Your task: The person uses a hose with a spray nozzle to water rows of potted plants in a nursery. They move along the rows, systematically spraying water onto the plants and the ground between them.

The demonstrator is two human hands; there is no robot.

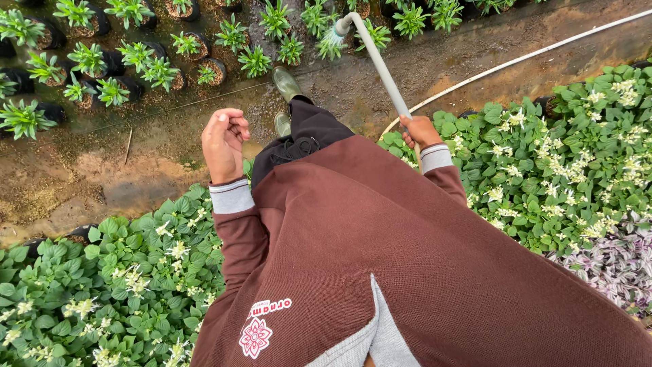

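Observation:
My right hand grips a long grey watering wand that reaches forward; water sprays from its nozzle onto small potted green plants at the top. My left hand is raised in front of my chest, fingers curled into a loose fist with nothing in it. I wear a maroon sweatshirt with grey cuffs, and my green boots stand on the wet dirt path.
White-flowering leafy plants fill the bed at lower left, and more of them at right. A white hose runs across the muddy path. Rows of black pots stand at upper left. Purple-leaved plants grow at far right.

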